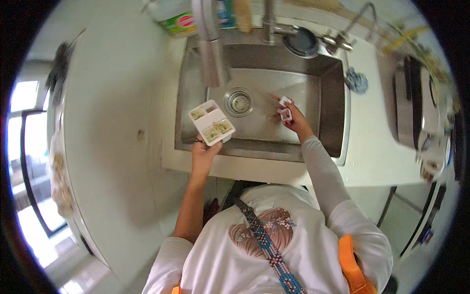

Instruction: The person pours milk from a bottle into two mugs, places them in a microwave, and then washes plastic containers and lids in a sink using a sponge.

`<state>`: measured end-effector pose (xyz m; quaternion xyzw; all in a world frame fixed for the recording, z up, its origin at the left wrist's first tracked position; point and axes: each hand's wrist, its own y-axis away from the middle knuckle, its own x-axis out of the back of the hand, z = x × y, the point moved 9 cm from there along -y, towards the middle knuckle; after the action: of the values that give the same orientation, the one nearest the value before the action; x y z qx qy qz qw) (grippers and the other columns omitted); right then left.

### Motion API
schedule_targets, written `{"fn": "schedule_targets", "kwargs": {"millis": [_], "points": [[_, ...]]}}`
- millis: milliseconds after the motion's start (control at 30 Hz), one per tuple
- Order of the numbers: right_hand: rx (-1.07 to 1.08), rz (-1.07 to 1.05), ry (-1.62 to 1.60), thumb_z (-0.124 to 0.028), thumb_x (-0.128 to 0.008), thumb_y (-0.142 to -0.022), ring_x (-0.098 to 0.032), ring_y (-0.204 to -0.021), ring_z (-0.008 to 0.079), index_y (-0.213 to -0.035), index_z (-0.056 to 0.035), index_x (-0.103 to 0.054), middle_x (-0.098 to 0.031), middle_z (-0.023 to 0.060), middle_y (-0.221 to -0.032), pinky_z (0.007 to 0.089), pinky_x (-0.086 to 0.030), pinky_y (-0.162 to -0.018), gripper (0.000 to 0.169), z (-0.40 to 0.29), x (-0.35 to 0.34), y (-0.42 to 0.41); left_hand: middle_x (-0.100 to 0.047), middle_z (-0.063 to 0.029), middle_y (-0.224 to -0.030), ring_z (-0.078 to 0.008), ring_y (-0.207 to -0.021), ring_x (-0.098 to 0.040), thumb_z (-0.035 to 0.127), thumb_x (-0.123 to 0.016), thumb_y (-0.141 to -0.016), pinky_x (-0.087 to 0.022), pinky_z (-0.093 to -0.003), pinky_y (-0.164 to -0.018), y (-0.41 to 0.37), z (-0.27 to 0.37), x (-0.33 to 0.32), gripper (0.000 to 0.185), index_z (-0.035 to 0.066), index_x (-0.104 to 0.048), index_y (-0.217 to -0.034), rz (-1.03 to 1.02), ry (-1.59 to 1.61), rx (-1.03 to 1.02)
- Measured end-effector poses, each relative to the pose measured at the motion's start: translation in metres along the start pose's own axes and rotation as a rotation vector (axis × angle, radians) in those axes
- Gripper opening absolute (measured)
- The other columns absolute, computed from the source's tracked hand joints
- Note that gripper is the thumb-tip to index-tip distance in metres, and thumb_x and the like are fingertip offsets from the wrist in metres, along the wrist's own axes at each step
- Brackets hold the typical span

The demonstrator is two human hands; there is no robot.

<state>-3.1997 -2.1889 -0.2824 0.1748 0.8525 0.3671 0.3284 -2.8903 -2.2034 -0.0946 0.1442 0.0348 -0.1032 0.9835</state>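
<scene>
With my left hand [205, 156] I hold a white plastic tray with square compartments [210, 119] by its near end, above the left part of the stainless steel sink [290, 136]. Pale green bits lie in three of its compartments; another shows none. My right hand [295, 119] grips two small white plastic cups [285, 114] over the right part of the basin. Greenish bits show in the drain strainer [240, 103], between my hands.
A faucet [269, 22] and a hanging metal spout [213, 55] reach over the basin. A dark round lid or dish [302, 42] sits at the back right rim. A blue and white scrubber [357, 81] is right of the sink. Bottles [180, 22] stand behind, and a wall [110, 128] is at the left.
</scene>
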Motion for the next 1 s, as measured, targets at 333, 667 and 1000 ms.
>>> {"fn": "schedule_targets", "kwargs": {"millis": [333,667,1000], "points": [[0.006,0.015,0.093,-0.024,-0.053,-0.083,-0.057,-0.086,0.0235,-0.110,-0.0146,-0.050,-0.054,0.0107,-0.109,0.0413,-0.044,-0.078,0.029,0.006,0.076,-0.097,-0.054,-0.0037,-0.107,-0.0130,-0.099,-0.050,0.002,-0.062,-0.075,-0.039,-0.0277,-0.087,0.019,0.021,-0.014,0.041,0.003,-0.046,-0.113,0.121,0.086,-0.107],[0.652,0.387,1.468,-0.025,-0.056,-0.078,-0.059,-0.084,0.0346,-0.109,-0.0088,-0.053,-0.059,0.0171,-0.100,0.0407,-0.046,-0.076,0.035,-0.104,0.025,-0.068,-0.054,-0.0048,-0.107,-0.0137,-0.099,-0.051,0.003,-0.063,-0.075,-0.040,-0.0295,-0.088,0.027,0.023,-0.011,0.037,0.002,-0.047,-0.109,0.190,0.161,-0.141],[0.714,-0.259,2.175,-0.030,-0.059,-0.073,-0.055,-0.095,0.0274,-0.090,-0.0065,-0.061,-0.060,0.0128,-0.099,0.0415,-0.042,-0.083,0.029,0.010,-0.132,-0.148,-0.055,-0.0034,-0.104,-0.0124,-0.099,-0.049,-0.002,-0.063,-0.071,-0.039,-0.0311,-0.088,-0.004,-0.016,0.013,0.041,0.004,-0.049,-0.109,0.190,0.117,0.011]]}}
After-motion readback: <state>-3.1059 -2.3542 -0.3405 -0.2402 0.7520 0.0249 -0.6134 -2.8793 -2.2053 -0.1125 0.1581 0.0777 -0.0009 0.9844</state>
